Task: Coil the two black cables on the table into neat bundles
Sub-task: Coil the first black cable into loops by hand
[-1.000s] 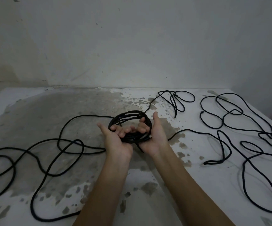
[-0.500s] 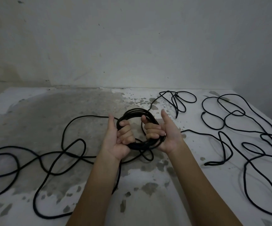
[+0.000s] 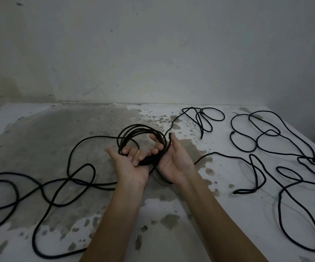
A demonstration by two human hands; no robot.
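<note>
Above the table's middle, a black cable coil [image 3: 139, 127] of several turns hangs between both palm-up hands. My left hand [image 3: 130, 167] has its fingers curled up through the ring from the left. My right hand [image 3: 177, 161] holds the right side, fingers hooked inside and thumb beside a short cable end. The loose cable tail [image 3: 68, 165] runs from the coil in wide loops over the left of the table. A second black cable [image 3: 279, 208] lies uncoiled in tangled loops on the right.
The stained white table [image 3: 190, 233] meets a bare wall at the back. A few small cable loops [image 3: 207, 120] lie behind the right hand. The table's right edge runs close to the second cable.
Both hands have loosened from tight fists into palm-up holds, and the coil has tipped back and spread a little. The loose tail on the left has shifted slightly.
</note>
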